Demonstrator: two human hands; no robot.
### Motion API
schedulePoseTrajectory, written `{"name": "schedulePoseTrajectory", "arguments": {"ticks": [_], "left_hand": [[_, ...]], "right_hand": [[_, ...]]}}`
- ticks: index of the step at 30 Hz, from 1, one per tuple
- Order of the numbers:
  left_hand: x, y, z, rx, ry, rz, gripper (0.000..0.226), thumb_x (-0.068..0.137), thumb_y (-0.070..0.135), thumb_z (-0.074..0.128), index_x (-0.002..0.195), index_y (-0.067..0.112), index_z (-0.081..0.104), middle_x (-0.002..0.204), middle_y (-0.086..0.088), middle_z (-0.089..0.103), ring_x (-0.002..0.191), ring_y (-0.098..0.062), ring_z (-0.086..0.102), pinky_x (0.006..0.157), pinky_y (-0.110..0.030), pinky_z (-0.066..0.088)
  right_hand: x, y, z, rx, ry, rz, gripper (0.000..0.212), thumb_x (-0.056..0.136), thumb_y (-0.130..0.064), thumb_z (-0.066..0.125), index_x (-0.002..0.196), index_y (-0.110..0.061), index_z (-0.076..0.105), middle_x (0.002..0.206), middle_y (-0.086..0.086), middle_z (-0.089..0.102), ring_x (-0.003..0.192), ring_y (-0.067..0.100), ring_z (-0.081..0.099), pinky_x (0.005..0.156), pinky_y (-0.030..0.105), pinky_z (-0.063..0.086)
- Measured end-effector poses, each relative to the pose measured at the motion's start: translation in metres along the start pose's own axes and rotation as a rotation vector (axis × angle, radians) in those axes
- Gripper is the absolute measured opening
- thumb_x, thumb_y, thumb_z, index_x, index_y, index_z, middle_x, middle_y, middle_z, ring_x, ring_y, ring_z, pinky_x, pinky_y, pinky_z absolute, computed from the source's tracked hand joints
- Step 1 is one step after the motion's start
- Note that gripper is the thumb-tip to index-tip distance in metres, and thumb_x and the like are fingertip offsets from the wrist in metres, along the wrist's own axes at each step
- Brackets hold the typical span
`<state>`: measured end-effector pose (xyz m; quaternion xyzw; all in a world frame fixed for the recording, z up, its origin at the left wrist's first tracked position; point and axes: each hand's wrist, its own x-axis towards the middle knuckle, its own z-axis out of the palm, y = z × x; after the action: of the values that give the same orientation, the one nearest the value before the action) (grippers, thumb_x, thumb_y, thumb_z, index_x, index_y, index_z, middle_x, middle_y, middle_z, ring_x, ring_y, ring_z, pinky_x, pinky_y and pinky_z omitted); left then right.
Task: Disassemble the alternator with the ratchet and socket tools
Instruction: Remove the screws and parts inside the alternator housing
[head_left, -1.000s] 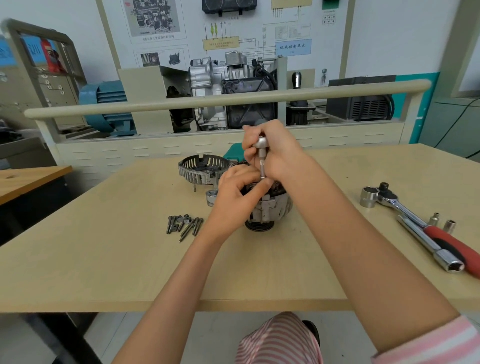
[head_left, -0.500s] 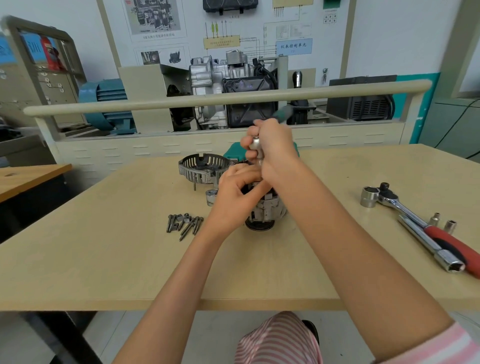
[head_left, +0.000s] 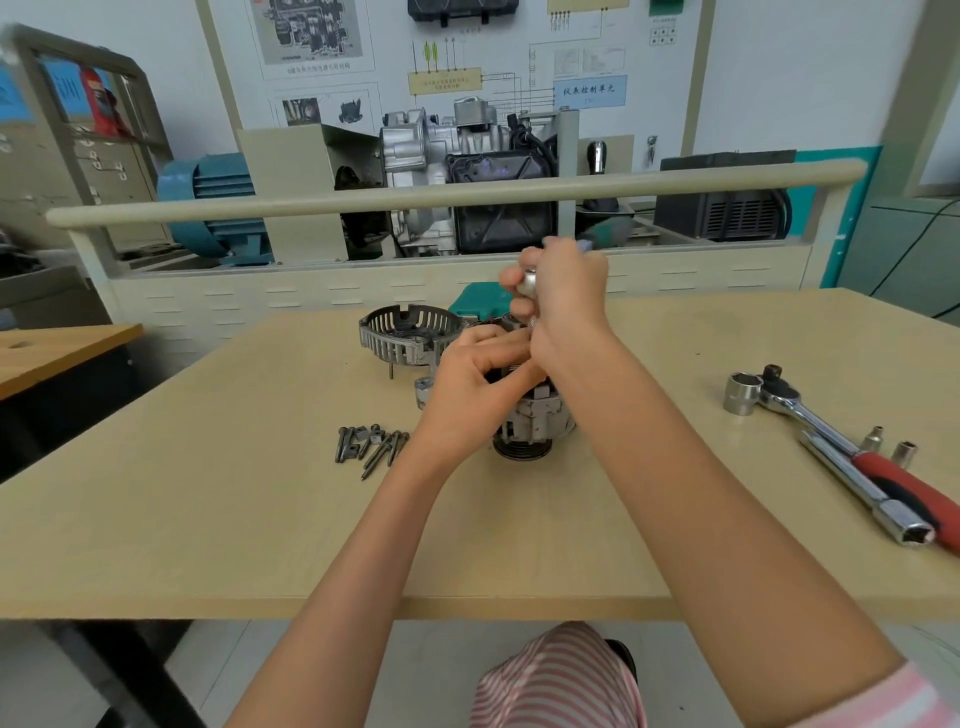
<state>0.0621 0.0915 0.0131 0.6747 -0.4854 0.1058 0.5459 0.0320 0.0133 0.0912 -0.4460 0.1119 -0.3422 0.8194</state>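
Alternator (head_left: 537, 423) disassembly is judged to be partly done. In the head view, the only one given, the alternator body is seen standing pulley-down on the table (head_left: 208, 519), near its middle. Behind and left of the alternator a slotted end cover (head_left: 402, 338) has been set aside, and to its left a small heap of removed bolts (head_left: 371, 447) is laid out. A small ratchet (head_left: 532, 283) with a green handle is gripped in the curled fingers of the right hand (head_left: 569, 301), just above the alternator's top. The alternator's upper edge is held by the left hand (head_left: 475, 384), fingers curled around it. Well to the right of the alternator, a red-handled ratchet (head_left: 852, 452), a large socket (head_left: 743, 395) and two small sockets (head_left: 891, 444) lie unused. At least one fastener on top is judged still to be removed; the inner parts remain assembled.
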Motion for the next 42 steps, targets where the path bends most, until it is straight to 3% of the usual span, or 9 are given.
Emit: {"name": "schedulePoseTrajectory", "arguments": {"ticks": [7,11,15,18,22,26,31,38,42], "left_hand": [[0.002,0.001,-0.007,0.002,-0.066,-0.023,0.029,0.092,0.013,0.057,0.073,-0.008,0.065,0.088,-0.022,0.065,0.088,0.01,0.045,0.091,-0.01,0.031],[0.001,-0.004,-0.006,-0.01,-0.057,0.012,0.027,0.09,0.009,0.058,0.066,-0.001,0.066,0.069,-0.02,0.061,0.083,0.003,0.046,0.093,-0.016,0.031],[0.002,-0.004,-0.002,-0.05,0.008,0.014,0.035,0.087,0.006,0.06,0.071,0.036,0.068,0.066,0.024,0.063,0.083,0.003,0.045,0.087,-0.019,0.034],[0.003,-0.004,-0.001,-0.039,0.004,0.01,0.024,0.089,0.01,0.061,0.068,0.02,0.07,0.069,0.013,0.064,0.081,0.005,0.044,0.087,-0.012,0.032],[0.003,-0.004,-0.004,-0.009,-0.01,-0.021,0.035,0.09,0.014,0.06,0.063,0.037,0.059,0.071,0.03,0.058,0.088,0.007,0.045,0.085,-0.013,0.031],[0.001,-0.005,-0.003,-0.006,-0.027,0.059,0.033,0.091,0.012,0.058,0.06,0.023,0.057,0.063,0.014,0.055,0.081,0.004,0.046,0.088,-0.014,0.031],[0.0,-0.002,0.001,-0.029,0.032,0.027,0.037,0.082,0.016,0.057,0.059,0.044,0.064,0.062,0.026,0.06,0.083,0.002,0.045,0.084,-0.019,0.037],[0.0,0.0,-0.002,0.029,-0.033,0.007,0.031,0.092,0.011,0.057,0.062,0.018,0.057,0.07,0.008,0.057,0.085,0.006,0.044,0.086,-0.014,0.031],[-0.001,-0.001,-0.003,0.006,-0.009,0.038,0.029,0.09,0.007,0.059,0.065,-0.006,0.063,0.07,-0.019,0.062,0.084,0.003,0.046,0.09,-0.009,0.03]], "right_hand": [[0.022,-0.018,-0.017,0.115,-0.654,0.648,0.024,0.097,-0.008,0.028,0.092,-0.005,0.051,0.045,-0.009,0.039,0.027,0.002,0.035,0.027,0.01,0.016],[0.009,-0.011,-0.008,0.111,-0.413,0.437,0.021,0.093,-0.001,0.028,0.085,-0.007,0.048,0.046,-0.007,0.042,0.029,0.001,0.036,0.026,0.013,0.018],[0.002,0.005,-0.001,0.112,0.082,-0.035,0.016,0.092,0.001,0.026,0.095,-0.008,0.039,0.071,0.008,0.047,0.034,0.006,0.043,0.031,0.016,0.024],[0.011,-0.011,-0.005,0.026,-0.17,0.286,0.024,0.087,0.002,0.022,0.078,-0.01,0.04,0.046,0.0,0.043,0.028,0.004,0.037,0.027,0.015,0.016],[0.02,-0.019,-0.013,0.045,-0.583,0.582,0.022,0.094,-0.001,0.025,0.09,-0.006,0.046,0.045,-0.009,0.038,0.027,0.001,0.033,0.026,0.011,0.013],[0.012,-0.015,-0.01,0.066,-0.481,0.501,0.02,0.093,-0.001,0.027,0.09,-0.008,0.045,0.045,-0.008,0.04,0.028,0.001,0.034,0.026,0.012,0.013],[-0.006,0.008,0.001,0.107,0.07,-0.163,0.014,0.097,-0.002,0.024,0.097,-0.01,0.036,0.071,0.006,0.042,0.035,0.008,0.043,0.031,0.016,0.025],[0.019,-0.018,-0.014,0.137,-0.54,0.562,0.025,0.091,0.0,0.022,0.083,-0.009,0.043,0.044,-0.008,0.038,0.027,0.001,0.033,0.026,0.011,0.013],[0.014,-0.019,-0.015,0.05,-0.645,0.571,0.021,0.095,-0.004,0.028,0.089,-0.008,0.048,0.046,-0.01,0.039,0.028,0.001,0.034,0.026,0.01,0.012]]}}
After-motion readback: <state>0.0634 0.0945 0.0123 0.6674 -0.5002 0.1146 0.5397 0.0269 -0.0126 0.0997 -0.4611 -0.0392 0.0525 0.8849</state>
